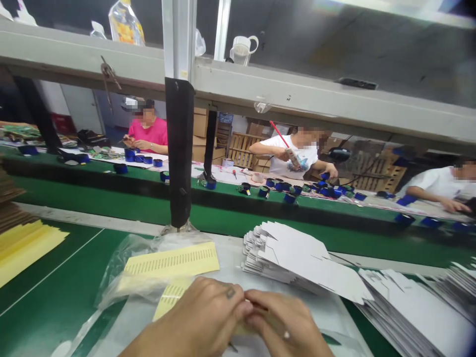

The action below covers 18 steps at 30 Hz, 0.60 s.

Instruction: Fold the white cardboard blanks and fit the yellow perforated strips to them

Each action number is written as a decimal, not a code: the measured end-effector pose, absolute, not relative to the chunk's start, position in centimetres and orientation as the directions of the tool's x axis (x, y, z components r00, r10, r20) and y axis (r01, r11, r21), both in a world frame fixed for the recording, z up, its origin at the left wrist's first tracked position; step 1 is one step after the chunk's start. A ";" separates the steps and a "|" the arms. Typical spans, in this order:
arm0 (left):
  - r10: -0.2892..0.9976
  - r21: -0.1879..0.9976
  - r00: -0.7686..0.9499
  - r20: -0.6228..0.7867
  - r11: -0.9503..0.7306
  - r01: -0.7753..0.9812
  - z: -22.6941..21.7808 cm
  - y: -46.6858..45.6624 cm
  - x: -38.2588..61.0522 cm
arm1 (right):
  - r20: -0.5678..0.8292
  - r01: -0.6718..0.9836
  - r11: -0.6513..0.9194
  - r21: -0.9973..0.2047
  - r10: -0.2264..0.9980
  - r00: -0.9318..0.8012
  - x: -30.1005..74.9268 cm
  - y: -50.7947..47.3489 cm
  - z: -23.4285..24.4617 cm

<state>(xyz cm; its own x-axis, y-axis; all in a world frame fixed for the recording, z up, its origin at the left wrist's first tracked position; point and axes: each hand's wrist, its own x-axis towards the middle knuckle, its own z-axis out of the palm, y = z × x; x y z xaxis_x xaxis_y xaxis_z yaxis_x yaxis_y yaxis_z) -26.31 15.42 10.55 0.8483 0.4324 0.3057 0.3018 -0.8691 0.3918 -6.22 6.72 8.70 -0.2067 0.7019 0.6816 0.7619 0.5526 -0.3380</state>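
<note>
So we've got both our hands at the near edge, right in the middle, fingers curled and bunched up against each other. Our left hand (206, 307) meets our right hand (286, 315) at the fingertips, but whatever might be pinched in there is hidden, so we honestly can't tell.

Just beyond our left hand lies a yellow sheet (169, 296), partly covered by it, so we can't make out its full long axis. The farther yellow strip (178, 260) is clearer: its long axis runs left to right, right end angled slightly to the far side, with dark marks in a row along it. A clear plastic bag (119, 258) bunches around its left end. Over on the right, our white card stack (297, 250) slants from far left to near right.
</note>
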 end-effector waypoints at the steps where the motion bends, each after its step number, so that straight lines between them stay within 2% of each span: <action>1: 0.451 0.464 0.842 0.296 -0.838 0.286 10.6 15.5 -26.3 | 0.669 0.748 0.545 -0.379 0.719 -0.185 -6.3 7.5 8.7; 3: 0.501 0.577 0.828 0.252 -0.764 0.287 10.1 16.0 -26.5 | 0.627 0.718 0.531 -0.451 0.760 -0.168 -6.4 8.6 8.3; 5: 0.551 0.618 0.810 0.201 -0.713 0.332 8.9 16.5 -26.8 | 0.594 0.665 0.566 -0.487 0.773 -0.223 -6.4 9.1 7.4; 10: 0.600 0.557 0.786 0.147 -0.707 0.435 7.6 16.3 -27.5 | 0.608 0.619 0.644 -0.449 0.728 -0.317 -6.5 9.2 5.9; 13: 0.591 0.521 0.805 0.039 -0.700 0.488 8.5 15.6 -27.8 | 0.608 0.623 0.651 -0.433 0.721 -0.332 -6.8 9.0 6.0; 15: 0.597 0.501 0.802 -0.009 -0.692 0.520 8.8 15.3 -27.9 | 0.612 0.661 0.647 -0.380 0.712 -0.345 -7.2 8.8 6.3; 18: 0.624 0.496 0.781 0.029 -0.687 0.531 8.3 15.2 -27.9 | 0.646 0.756 0.629 -0.178 0.655 -0.392 -7.8 8.5 6.7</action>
<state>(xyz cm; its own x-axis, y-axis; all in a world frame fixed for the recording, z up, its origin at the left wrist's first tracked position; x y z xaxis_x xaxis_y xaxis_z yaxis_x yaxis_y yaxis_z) -27.90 15.15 8.35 0.7806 0.6243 0.0294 0.5307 -0.6871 0.4963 -7.76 8.46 6.75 -0.3924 0.6545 0.6463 0.7563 0.6294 -0.1783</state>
